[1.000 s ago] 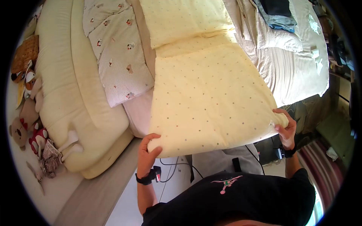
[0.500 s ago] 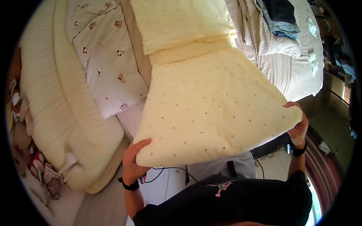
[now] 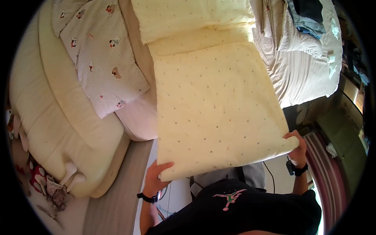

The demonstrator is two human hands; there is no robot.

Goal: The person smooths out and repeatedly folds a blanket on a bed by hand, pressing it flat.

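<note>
A pale yellow quilt (image 3: 219, 102) with small coloured dots stretches from the top of the view toward my body, with a crosswise crease in its far part. My left hand (image 3: 156, 176) is closed on its near left corner, thumb on top. At the near right corner, my right hand (image 3: 298, 149) grips the edge the same way. The near end is held up in front of my dark shirt, and its edge sags slightly between my hands. The fingers beneath the cloth are hidden.
To the left lie a white bedcover (image 3: 105, 58) with small figures and a thick cream cushioned pad (image 3: 74, 129). Folded clothes (image 3: 307, 17) rest on the bed (image 3: 305, 78) at right. Soft toys (image 3: 37, 176) sit at lower left. A grey bag (image 3: 250, 176) stands below the quilt.
Both hands have come nearer my body and closer together, drawing the quilt's near end with them. That part now hangs straighter and narrower. The view has shifted a little.
</note>
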